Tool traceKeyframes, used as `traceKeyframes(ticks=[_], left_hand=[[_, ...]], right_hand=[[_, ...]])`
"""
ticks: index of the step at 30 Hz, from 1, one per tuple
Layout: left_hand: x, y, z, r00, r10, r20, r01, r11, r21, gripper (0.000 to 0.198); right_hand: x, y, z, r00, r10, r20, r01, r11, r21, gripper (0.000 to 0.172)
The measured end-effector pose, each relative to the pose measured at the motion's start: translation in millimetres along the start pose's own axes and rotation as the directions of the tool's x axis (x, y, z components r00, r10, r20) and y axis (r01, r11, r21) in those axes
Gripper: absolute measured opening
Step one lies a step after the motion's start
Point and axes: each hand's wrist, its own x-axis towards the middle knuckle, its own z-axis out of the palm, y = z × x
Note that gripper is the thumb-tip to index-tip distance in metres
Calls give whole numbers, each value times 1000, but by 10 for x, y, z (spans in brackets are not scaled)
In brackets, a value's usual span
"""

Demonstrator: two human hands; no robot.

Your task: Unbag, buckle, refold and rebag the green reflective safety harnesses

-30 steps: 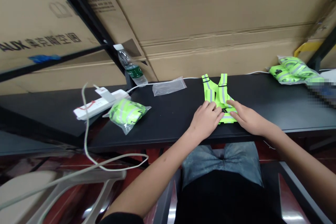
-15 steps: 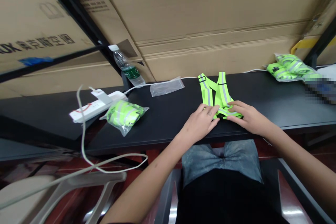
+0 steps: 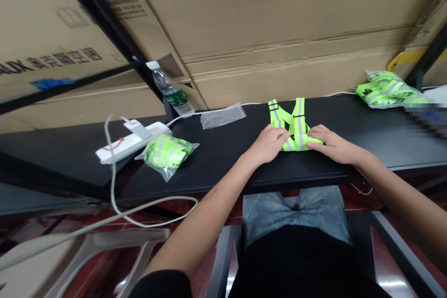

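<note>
A neon yellow-green strap vest point(image 3: 299, 128) with grey reflective stripes and black buckles lies on the black table, its lower part folded up into a band. My left hand point(image 3: 269, 143) grips the left end of that band, fingers bent over it. At the right end, my right hand point(image 3: 331, 144) pinches the band between thumb and fingers. Two straps extend away from me toward the cardboard.
A bagged vest point(image 3: 166, 152) lies left beside a white power strip point(image 3: 122, 146). Behind are a flat plastic bag point(image 3: 223, 116), a bottle point(image 3: 174, 95) and a white cable. More bagged vests point(image 3: 387, 89) lie at the far right.
The vest's lower part has been folded over, so a striped band now lies across the straps. Both hands have moved slightly away from the table's front edge.
</note>
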Motion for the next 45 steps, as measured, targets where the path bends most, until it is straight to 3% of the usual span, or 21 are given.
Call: traceKeyframes(ticks=[3, 7, 12, 16, 19, 23, 25, 28, 31, 33, 37, 45], left_hand=[[187, -76, 106, 991, -129, -38, 130, 991, 23, 43], [271, -169, 244, 968, -213, -133, 216, 976, 11, 22], [200, -184, 242, 957, -179, -227, 175, 984, -37, 10], [119, -171, 204, 985, -84, -150, 72, 994, -78, 22], [75, -175, 205, 995, -23, -101, 14, 995, -97, 20], [63, -181, 233, 995, -1, -102, -7, 997, -74, 23], [64, -174, 246, 994, 8, -105, -14, 998, -62, 17], [39, -147, 241, 991, 27, -129, -28, 1000, -13, 20], [-38, -111, 193, 985, 96, -144, -77, 988, 131, 29], [-105, -90, 150, 984, 152, -98, -124, 960, 251, 38], [-194, -54, 92, 983, 183, -8, -165, 908, 385, 48], [-118, 18, 94, 985, 174, 3, -156, 872, 463, 42]], right_hand=[[143, 125, -19, 999, 35, 34, -33, 999, -35, 51], [265, 252, 59, 996, 79, 34, -73, 984, -165, 51], [267, 273, 222, 980, 109, -164, -148, 957, -249, 46], [233, 172, 242, 961, -53, -272, -45, 939, -341, 44], [216, 64, 193, 971, -155, -182, 68, 909, -412, 36], [165, -34, 138, 981, -171, -91, 137, 943, -302, 38], [117, -47, 140, 983, -163, -86, 136, 956, -259, 37], [36, -24, 178, 986, -118, -121, 85, 965, -248, 51], [-18, 9, 215, 985, -47, -164, 10, 976, -218, 54], [-30, 8, 217, 989, -30, -145, 0, 979, -203, 51], [-12, -47, 185, 995, -40, -96, 16, 971, -238, 48], [104, -27, 123, 990, -129, -53, 99, 916, -389, 43]])
